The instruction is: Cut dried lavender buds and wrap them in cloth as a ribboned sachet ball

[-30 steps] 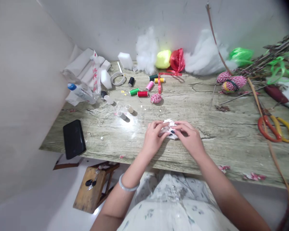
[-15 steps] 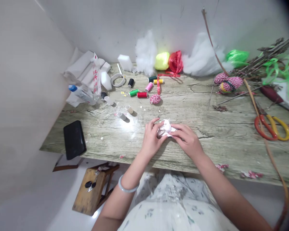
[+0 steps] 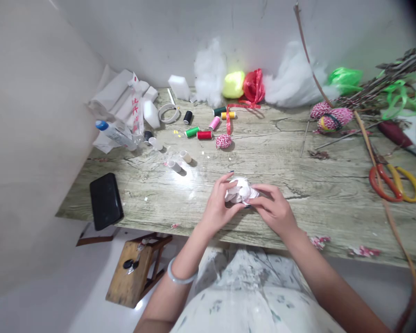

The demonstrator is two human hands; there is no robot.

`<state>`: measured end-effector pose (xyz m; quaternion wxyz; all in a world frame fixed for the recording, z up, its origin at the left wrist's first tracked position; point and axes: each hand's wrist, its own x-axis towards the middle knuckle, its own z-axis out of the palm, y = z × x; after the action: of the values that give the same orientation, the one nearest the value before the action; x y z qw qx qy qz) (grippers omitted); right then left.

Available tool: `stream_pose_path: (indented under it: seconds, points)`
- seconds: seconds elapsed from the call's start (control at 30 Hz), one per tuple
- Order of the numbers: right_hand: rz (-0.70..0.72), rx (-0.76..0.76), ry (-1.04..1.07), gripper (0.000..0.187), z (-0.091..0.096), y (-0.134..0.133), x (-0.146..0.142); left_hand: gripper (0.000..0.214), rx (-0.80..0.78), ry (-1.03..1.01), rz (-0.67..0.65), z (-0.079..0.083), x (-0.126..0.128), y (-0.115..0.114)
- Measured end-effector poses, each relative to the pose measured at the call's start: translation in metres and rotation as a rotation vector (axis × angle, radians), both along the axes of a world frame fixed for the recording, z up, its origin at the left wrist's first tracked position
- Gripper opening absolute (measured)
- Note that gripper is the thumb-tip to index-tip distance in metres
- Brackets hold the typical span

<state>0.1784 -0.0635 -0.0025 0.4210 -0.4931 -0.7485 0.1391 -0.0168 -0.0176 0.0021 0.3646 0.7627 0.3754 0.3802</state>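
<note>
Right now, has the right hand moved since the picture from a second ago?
Yes, slightly: the right hand has shifted toward the person, closer to the pink flower print near the front edge of the table.

A pale grey-white, smooth, rounded bangle (image 3: 183,281) circles the left forearm, between wrist and elbow; its material is hard to tell. On the left hand (image 3: 217,206), the index fingernail (image 3: 232,172) is dark, close to black; the nails of the right hand (image 3: 277,209) do not show clearly. Both forearms are bare. Below the near edge of the grey-green, wood-grain desk (image 3: 260,155) shows a white cloth garment (image 3: 237,305) scattered with small grey-green, leaf-like sprigs, its fabric creased into soft folds near the middle, its cut unclear
</note>
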Motion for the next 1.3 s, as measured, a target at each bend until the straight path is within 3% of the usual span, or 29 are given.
stream_pose_path:
  seconds: [0.13, 0.3, 0.5, 0.87, 1.07, 1.2, 1.3]
  points:
    - [-0.020, -0.042, 0.070, 0.021, 0.003, -0.004, 0.001, 0.038, -0.059, -0.087, 0.001, 0.007, -0.003, 0.001]
    - [-0.179, -0.167, 0.266, 0.016, 0.005, -0.001, 0.000, 0.032, -0.182, -0.095, 0.113, 0.003, 0.001, 0.003]
    - [-0.289, -0.317, 0.451, 0.047, -0.006, 0.006, -0.002, 0.040, -0.206, -0.083, 0.269, -0.004, 0.007, 0.007]
    - [-0.344, -0.312, 0.406, 0.047, -0.005, 0.012, -0.001, 0.031, -0.186, -0.081, 0.324, -0.007, 0.002, 0.010]
    - [-0.348, -0.129, 0.169, 0.028, 0.017, 0.005, 0.002, 0.043, 0.101, 0.185, 0.249, 0.019, -0.009, -0.001]
    - [-0.293, -0.079, -0.019, 0.028, 0.033, 0.007, 0.001, 0.050, 0.165, 0.295, 0.103, 0.038, -0.010, -0.003]
    - [-0.215, -0.099, -0.105, 0.029, 0.038, 0.015, -0.001, 0.040, 0.205, 0.367, 0.069, 0.044, -0.012, -0.004]
